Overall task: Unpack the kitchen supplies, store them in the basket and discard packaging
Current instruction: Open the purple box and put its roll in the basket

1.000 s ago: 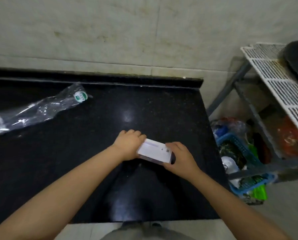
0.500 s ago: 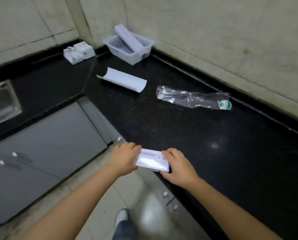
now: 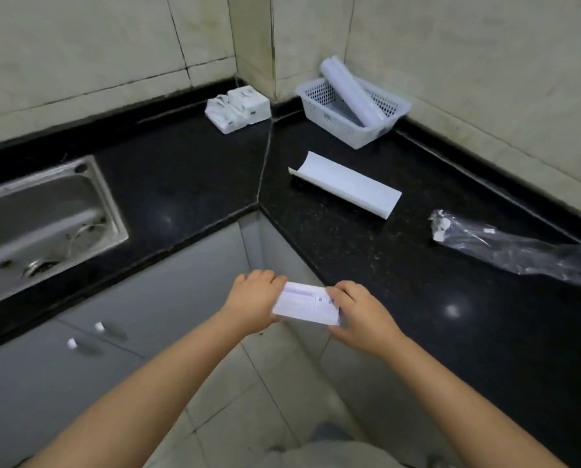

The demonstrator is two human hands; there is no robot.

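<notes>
Box (image 3: 304,304) held over the floor, left hand (image 3: 253,302) and right hand (image 3: 360,310) fingers clamped on its ends; unpacking step, probably opening next, contents to basket (image 3: 353,130).

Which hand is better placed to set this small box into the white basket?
Probably the right hand. Both hands grip the small box, but the white basket sits at the far right of the counter corner, on the right hand's side; the left hand would have to cross over.
</notes>
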